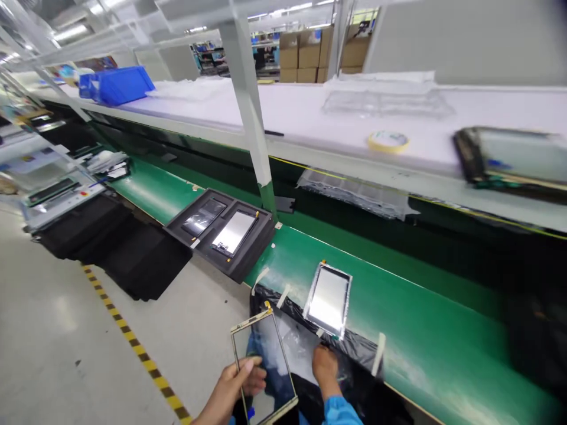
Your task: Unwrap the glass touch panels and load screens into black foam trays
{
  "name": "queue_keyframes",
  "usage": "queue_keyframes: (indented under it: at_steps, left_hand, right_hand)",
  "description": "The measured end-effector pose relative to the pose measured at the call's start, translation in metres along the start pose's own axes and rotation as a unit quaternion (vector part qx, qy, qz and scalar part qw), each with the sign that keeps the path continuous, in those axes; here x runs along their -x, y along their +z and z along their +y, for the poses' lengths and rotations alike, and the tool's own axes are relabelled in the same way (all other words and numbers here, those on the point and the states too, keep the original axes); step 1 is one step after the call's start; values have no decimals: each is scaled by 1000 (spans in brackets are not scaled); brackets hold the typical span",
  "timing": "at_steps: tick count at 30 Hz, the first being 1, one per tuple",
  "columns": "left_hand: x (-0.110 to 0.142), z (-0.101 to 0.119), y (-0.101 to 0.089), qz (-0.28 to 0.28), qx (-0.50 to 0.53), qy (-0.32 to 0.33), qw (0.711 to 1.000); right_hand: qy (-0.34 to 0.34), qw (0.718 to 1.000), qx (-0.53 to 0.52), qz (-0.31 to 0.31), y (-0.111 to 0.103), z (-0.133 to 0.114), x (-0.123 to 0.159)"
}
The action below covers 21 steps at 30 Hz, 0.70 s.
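Note:
My left hand (243,381) is closed on the left edge of a clear glass panel (271,360). The panel has a thin pale frame and a yellow tab at its top, and it is tilted over my lap. My right hand (325,363) is curled by the mouth of a black plastic bag (363,354) taped to the bench edge. Whatever its fingers hold, if anything, is hidden. Just beyond that hand, a tablet-sized screen (328,298) with a bright face and silvery edges lies on the green bench (425,324).
Left along the bench, a dark foam tray (234,268) holds two screens and overhangs the front edge. A white post (245,94) rises behind it. On the upper shelf are a tape roll (388,141), a blue bin (119,85) and a blurred stack of panels (518,156).

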<state>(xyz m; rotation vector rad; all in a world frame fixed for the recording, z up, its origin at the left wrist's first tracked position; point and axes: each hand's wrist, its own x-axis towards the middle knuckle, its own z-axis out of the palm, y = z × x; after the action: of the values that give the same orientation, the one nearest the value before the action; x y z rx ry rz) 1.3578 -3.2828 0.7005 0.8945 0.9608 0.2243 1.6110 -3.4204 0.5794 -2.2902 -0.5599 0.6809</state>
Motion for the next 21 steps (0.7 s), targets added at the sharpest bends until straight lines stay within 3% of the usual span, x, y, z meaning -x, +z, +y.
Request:
queue_keyframes:
  at_steps: [1,3,5,7,9,12,15,18,21]
  left_hand:
    - [4,8,10,-21,-6,5,1000]
    - [13,25,30,-54,-24,16,998]
    - [23,41,54,-76,-45,34,995]
    - [35,56,81,-118,-62,50,990]
    - [49,70,109,-191,-62,59,978]
    - [74,85,144,-293,-40,77,952]
    - [91,89,155,-321,-53,84,942]
    - [93,83,140,-266,-80,72,958]
    - [84,74,116,-186,-90,62,976]
  right_hand:
    - [38,999,-22,1,-10,-11,24]
    - [93,981,-168,-34,-34,-34,75]
    - [74,930,-352,-76,-59,-59,125]
    - [20,904,-425,-46,-85,-84,163]
    - [-25,919,-390,47,-117,-106,186]
    - [-65,926,-322,187,-191,-133,195]
    - [-112,906,-289,288,-298,-153,189]
    - [-165,869,-271,379,-405,-167,170]
    - [-173,853,-257,420,-486,-183,134]
